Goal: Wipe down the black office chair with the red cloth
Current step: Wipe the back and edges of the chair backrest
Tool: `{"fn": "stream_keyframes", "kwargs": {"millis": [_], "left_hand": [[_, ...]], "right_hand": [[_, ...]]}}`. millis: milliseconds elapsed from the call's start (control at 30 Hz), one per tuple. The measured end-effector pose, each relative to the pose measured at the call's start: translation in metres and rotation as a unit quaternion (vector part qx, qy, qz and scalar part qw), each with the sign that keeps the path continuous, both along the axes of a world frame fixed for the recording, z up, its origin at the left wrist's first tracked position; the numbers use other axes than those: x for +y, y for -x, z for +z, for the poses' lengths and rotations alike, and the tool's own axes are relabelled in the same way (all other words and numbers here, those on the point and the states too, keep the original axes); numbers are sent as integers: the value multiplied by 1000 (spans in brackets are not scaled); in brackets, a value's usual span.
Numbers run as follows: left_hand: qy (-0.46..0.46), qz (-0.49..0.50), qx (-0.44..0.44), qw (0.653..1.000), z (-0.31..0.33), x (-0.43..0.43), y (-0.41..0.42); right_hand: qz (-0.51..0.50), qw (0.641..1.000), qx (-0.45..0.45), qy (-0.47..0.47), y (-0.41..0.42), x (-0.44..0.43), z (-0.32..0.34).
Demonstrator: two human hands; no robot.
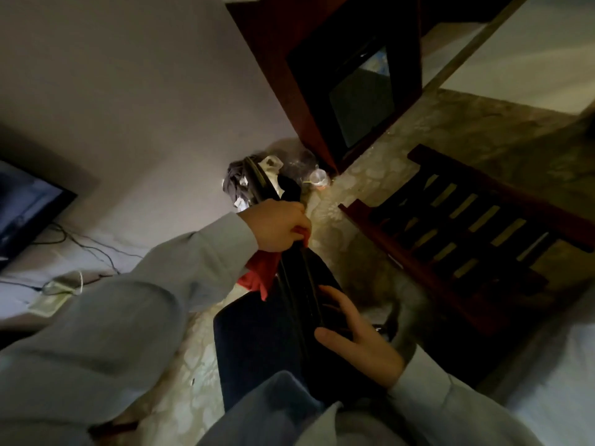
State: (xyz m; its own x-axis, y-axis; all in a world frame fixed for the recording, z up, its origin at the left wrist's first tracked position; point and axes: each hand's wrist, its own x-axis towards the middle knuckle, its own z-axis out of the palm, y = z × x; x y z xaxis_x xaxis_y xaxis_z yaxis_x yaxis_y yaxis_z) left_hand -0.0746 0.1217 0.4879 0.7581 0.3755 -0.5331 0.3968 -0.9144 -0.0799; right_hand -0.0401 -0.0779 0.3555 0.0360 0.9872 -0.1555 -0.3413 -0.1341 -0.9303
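**Both hands on the chair, cloth bunched at its edge**

Closest in, a pale grey long sleeve (122, 323) fills the lower left, and the arm inside it reaches up and away. Just beyond, at the middle of the scene, stands the black padded office chair (317, 275), seen edge-on as a narrow dark panel running away across the floor. The left hand (279, 227) has its fingers curled tight around the crumpled red cloth (261, 272), pinching it against the chair's thin edge; the loose end of the cloth hangs below the wrist. Lower down, the right hand (358, 344) lies flat on the chair's black side, fingers straight and spread apart.

Under it all is a pale, leaf-patterned floor (363, 188). At the chair's far end a heap of grey and white litter (254, 178) sits against the white wall (135, 91). To the right lies a dark red wooden slatted rack (476, 217), and above it stands a dark red wooden cabinet (309, 101). Far left, a black flat screen (24, 204) with thin cables (83, 244) trailing beside it.
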Motion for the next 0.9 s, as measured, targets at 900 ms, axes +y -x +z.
{"fn": "stream_keyframes", "kwargs": {"millis": [900], "left_hand": [[-43,39,-85,995,-3,-69,25]], "right_hand": [[42,997,55,-37,0,-37,-15]]}}
